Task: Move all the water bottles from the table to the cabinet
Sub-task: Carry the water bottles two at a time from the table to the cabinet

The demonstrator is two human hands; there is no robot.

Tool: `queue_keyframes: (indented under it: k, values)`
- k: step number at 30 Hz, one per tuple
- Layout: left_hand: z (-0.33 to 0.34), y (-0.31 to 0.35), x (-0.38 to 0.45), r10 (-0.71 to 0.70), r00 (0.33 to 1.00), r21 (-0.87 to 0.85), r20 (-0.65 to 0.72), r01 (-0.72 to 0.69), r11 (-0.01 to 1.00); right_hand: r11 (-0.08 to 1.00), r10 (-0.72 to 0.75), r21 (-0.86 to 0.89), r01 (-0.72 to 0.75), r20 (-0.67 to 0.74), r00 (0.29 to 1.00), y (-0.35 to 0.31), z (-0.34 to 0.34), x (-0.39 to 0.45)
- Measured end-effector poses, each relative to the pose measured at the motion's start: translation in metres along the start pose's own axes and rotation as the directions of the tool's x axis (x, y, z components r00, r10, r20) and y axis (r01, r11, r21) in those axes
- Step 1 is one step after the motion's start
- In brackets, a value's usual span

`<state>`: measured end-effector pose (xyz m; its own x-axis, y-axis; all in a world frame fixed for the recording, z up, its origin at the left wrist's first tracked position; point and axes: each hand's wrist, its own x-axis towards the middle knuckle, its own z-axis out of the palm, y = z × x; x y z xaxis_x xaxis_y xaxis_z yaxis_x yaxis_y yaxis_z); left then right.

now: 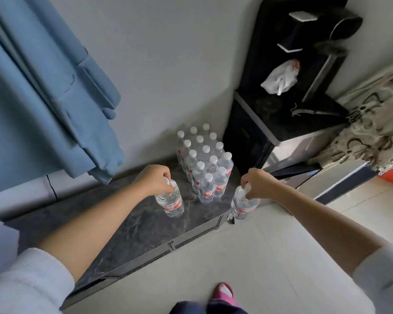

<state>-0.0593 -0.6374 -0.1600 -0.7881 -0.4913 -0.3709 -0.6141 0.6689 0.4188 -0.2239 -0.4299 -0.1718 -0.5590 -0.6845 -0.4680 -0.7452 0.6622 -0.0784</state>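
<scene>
Several clear water bottles (204, 164) with white caps and red labels stand in rows at the far right end of a low cabinet with a dark marble top (114, 225). My left hand (153, 179) grips the necks of two bottles (171, 203) over the cabinet top, left of the group. My right hand (255, 182) grips the necks of two more bottles (243, 205), which hang past the cabinet's front right corner, above the floor.
A black water dispenser (288, 87) with a white plastic bag (280, 78) on it stands to the right of the cabinet. Blue curtains (43, 87) hang at the left. A patterned cloth (377, 123) lies at the far right. Pale tiled floor (270, 257) lies below.
</scene>
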Motion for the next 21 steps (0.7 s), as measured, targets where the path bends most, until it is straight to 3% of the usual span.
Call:
queue_keyframes:
  k: [10, 21]
  values:
    - [0.034, 0.017, 0.072, -0.181, 0.983, -0.063, -0.016, 0.18, 0.982, 0.999, -0.008, 0.044, 0.006, 0.039, 0.999, 0.06, 0.021, 0.096]
    - [0.053, -0.005, 0.156, -0.209, 0.974, 0.002, 0.086, 0.21, 0.978, 0.988, 0.08, 0.118, -0.103, 0.185, 0.979, 0.077, 0.051, 0.193]
